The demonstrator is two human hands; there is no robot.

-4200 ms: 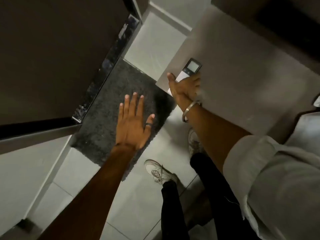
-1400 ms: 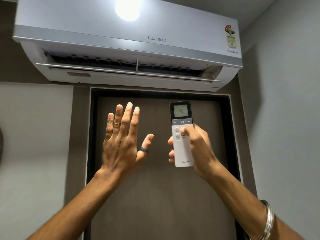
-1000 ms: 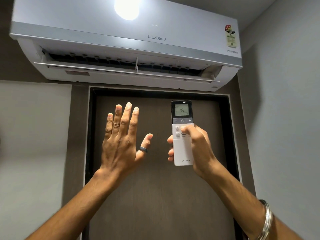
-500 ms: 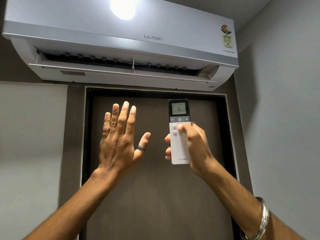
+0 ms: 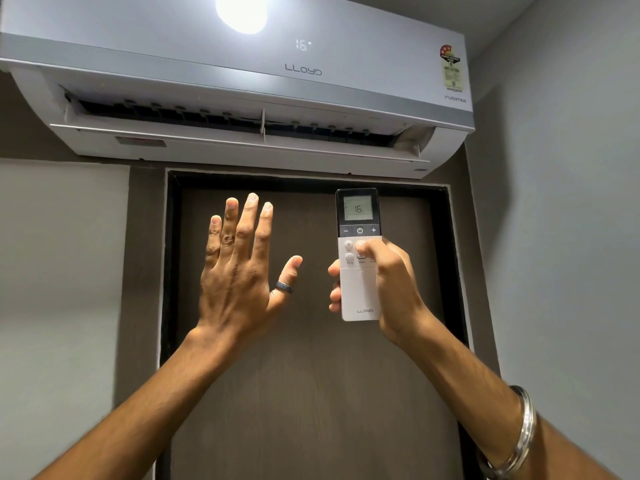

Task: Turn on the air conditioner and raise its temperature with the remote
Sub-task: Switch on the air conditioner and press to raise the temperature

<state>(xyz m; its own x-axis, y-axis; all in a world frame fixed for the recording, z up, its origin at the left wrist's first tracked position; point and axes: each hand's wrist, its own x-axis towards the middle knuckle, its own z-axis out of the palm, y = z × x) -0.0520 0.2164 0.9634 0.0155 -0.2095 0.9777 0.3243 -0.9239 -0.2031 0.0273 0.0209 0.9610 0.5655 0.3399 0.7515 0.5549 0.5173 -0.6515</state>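
Note:
A white wall air conditioner (image 5: 242,81) hangs above a dark door, its flap open and "16" lit on its front panel. My right hand (image 5: 391,289) holds a white remote (image 5: 358,292) upright, pointed up at the unit. The remote's screen reads 16, and my thumb rests on the buttons just below the minus, power and plus row. My left hand (image 5: 242,271) is raised to the left of the remote, palm away, fingers spread, holding nothing. A dark ring sits on its thumb.
A dark brown door (image 5: 311,393) in a black frame fills the space under the unit. Grey walls stand on both sides, the right wall (image 5: 561,237) close by. A ceiling light reflects on the unit's top. A metal bangle (image 5: 519,434) circles my right wrist.
The number 16 now shows on the air conditioner's panel. The remote's reading went from 15 to 16 earlier. Both hands have stayed almost still; 4.2 s ago I looked down at the floor.

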